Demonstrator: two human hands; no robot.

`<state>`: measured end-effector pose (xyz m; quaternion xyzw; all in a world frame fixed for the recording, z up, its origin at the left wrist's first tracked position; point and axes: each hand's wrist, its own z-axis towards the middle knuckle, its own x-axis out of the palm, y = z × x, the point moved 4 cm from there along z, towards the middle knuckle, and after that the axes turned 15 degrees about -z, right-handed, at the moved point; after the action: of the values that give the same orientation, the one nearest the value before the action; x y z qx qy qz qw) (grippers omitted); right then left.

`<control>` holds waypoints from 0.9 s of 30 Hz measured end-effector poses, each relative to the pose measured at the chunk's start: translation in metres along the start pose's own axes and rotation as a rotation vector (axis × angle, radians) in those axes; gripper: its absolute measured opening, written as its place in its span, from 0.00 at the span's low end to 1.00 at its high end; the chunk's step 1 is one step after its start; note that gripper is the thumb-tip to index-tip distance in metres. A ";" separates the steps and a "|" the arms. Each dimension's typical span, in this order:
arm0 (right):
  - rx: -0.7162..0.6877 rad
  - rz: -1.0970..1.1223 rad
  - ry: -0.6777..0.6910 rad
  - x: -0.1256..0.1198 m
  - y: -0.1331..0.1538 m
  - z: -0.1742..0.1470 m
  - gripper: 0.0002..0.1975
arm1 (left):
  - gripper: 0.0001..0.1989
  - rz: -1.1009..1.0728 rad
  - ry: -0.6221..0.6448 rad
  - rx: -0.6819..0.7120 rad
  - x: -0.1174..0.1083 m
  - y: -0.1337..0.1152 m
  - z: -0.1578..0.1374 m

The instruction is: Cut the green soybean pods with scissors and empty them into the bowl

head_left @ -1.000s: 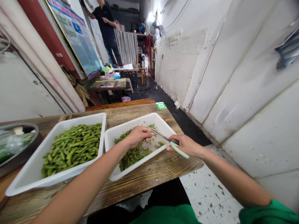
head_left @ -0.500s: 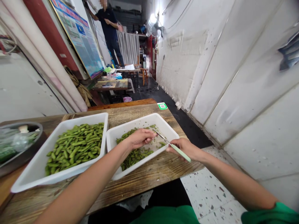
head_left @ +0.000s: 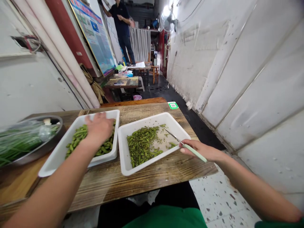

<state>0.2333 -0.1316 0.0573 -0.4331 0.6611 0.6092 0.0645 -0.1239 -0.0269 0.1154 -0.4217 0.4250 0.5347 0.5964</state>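
My left hand (head_left: 99, 128) reaches over the left white tray (head_left: 53, 160), its fingers spread above green soybean pods (head_left: 77, 139) and blurred by motion. The hand and forearm cover part of the heap; whether the fingertips touch the pods is hard to see. In my right hand (head_left: 200, 148) is a pair of scissors (head_left: 193, 153) with pale green handles. The blades look closed and point over the right white tray (head_left: 124, 160). That tray holds trimmed pods (head_left: 142, 145) and small green scraps, mostly in its left part.
Both trays stand on a wooden table (head_left: 102, 186). At the left is a metal bowl (head_left: 57, 139) with bagged green vegetables (head_left: 21, 139). A green code card (head_left: 173, 105) lies at the far table corner. A person (head_left: 122, 31) stands raised in the background.
My left hand has left the right tray and moved left over the whole pods in the left tray. The right hand still holds the scissors over the right tray's edge. The view has shifted left.
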 end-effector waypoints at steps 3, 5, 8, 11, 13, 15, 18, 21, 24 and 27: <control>-0.021 0.020 -0.025 0.001 0.005 0.002 0.21 | 0.13 -0.305 0.312 0.277 0.038 -0.058 0.001; -0.018 0.043 -0.036 0.002 0.005 0.004 0.21 | 0.12 -0.470 0.514 0.410 0.066 -0.101 0.000; -0.048 0.013 -0.069 0.004 0.004 0.007 0.20 | 0.08 -0.443 0.602 0.343 0.102 -0.136 0.003; -0.076 0.004 -0.066 0.005 0.002 0.008 0.19 | 0.07 -0.375 0.523 0.220 0.122 -0.143 0.007; -0.096 0.017 -0.063 0.005 0.000 0.009 0.19 | 0.08 -0.363 0.481 0.180 0.127 -0.140 0.009; -0.117 0.039 -0.068 0.005 -0.001 0.008 0.19 | 0.10 -0.365 0.469 0.169 0.127 -0.136 0.009; -0.130 0.068 -0.076 0.006 -0.002 0.008 0.18 | 0.09 -0.407 0.520 0.206 0.123 -0.131 0.008; -0.108 0.063 -0.073 0.008 -0.004 0.007 0.18 | 0.12 -0.554 0.599 0.240 0.118 -0.128 0.007; -0.099 0.040 -0.083 0.008 -0.005 0.006 0.18 | 0.11 -0.611 0.451 0.249 0.109 -0.124 0.012; -0.099 0.019 -0.095 0.007 -0.004 0.006 0.18 | 0.08 -0.619 0.414 0.283 0.106 -0.130 0.012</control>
<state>0.2293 -0.1294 0.0486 -0.4002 0.6305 0.6615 0.0686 0.0135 0.0049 0.0235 -0.5424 0.4585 0.1695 0.6832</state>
